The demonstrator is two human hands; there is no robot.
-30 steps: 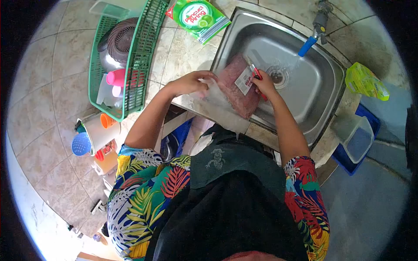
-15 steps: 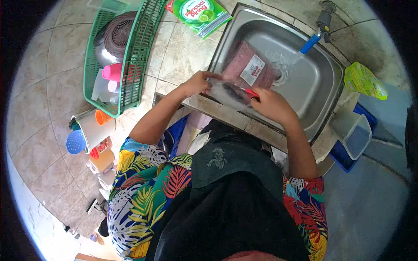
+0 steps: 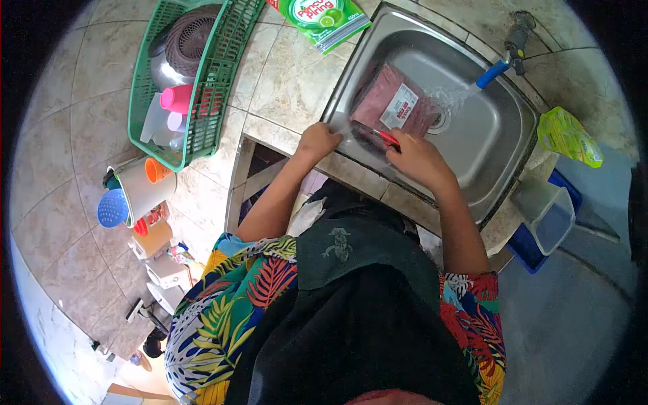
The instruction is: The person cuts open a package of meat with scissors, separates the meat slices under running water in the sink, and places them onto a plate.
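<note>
A clear plastic pack of pink-red meat [image 3: 375, 101] with a white label [image 3: 399, 106] lies in the steel sink [image 3: 476, 138]. My left hand [image 3: 319, 142] is closed on the clear wrap's edge at the sink's near left rim. In my right hand [image 3: 416, 159] is a small red-handled knife [image 3: 386, 137]. Its blade points left, across the wrap at the pack's near edge; whether it has pierced the plastic I cannot tell. The fingertips of the left hand are partly hidden.
Water runs from the blue-ended tap [image 3: 493, 74] near the drain. Left of the sink stand a green dish basket [image 3: 217, 88] and a green soap pouch [image 3: 322, 20]. To the right are a yellow-green packet [image 3: 570, 137] and a clear plastic container [image 3: 555, 214].
The knife has shifted slightly left and up along the wrap. My left hand is lower and more closed, and the wrap no longer stretches up in front of the sink edge.
</note>
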